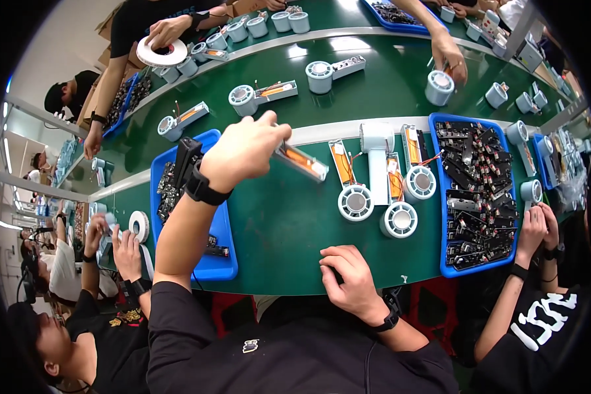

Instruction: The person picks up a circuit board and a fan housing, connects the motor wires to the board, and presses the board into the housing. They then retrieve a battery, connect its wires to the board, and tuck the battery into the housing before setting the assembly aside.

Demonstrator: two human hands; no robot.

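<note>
My left hand (246, 148) is raised over the light strip at the far edge of the bench, closed on a handheld fan. The fan's open handle (302, 162), with an orange battery inside, sticks out to the right; my hand hides the rest. My right hand (349, 279) lies at the bench's near edge, empty, its fingers loosely curled and the thumb apart. Beyond it, pale blue handheld fans lie grouped: one fan (356, 201) and another fan (420, 182) show open handles with batteries. A third fan (398, 220) lies nearest, and a fan (378, 174) has its closed handle toward me.
A blue tray (444, 253) of small black parts lies right; another blue tray (226, 266) sits beneath my left forearm. Several fans, including one fan (320, 77), stand on the green belt (374, 79). A co-worker's hand (448, 59) touches a fan there. People work on both sides.
</note>
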